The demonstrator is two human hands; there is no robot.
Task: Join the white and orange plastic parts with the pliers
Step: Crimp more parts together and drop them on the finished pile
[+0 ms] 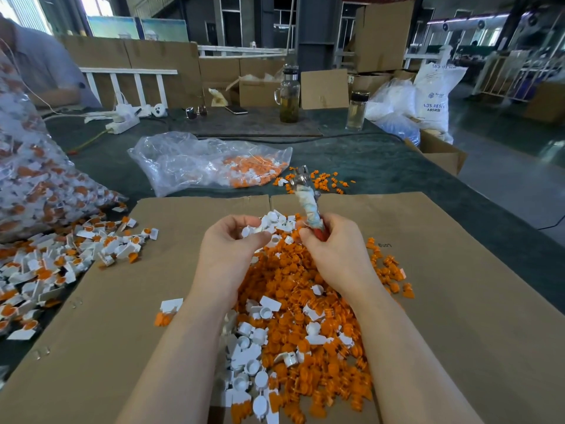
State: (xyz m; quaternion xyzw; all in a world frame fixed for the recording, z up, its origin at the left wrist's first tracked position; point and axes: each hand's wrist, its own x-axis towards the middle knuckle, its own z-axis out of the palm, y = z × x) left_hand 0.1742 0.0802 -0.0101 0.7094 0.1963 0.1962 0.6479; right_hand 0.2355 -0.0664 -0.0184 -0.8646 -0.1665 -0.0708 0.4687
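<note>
Pliers (305, 194) sit gripped in the right hand (333, 249), left hand (232, 243) pinching a white part (249, 231). Joined pieces (61, 261) already piled left; a big loose heap (305, 301) remains, so lots to go.

Pliers (306, 195): metal head, handles wrapped in pale cloth tape with red grip showing at the base; held upright, tilted slightly left, head pointing away, in the right hand (333, 249).

White plastic part (249, 231): small cup-shaped piece with a flat tab, pinched between thumb and fingers of the left hand (229, 249).

Orange plastic parts (305, 301): small round-capped pieces, heaped loose on the cardboard sheet (458, 301) beneath both hands.

White plastic parts, loose (247, 347): scattered through the heap's near-left side and its far edge.

Joined white-and-orange pieces (46, 264): pile at the left.
</note>
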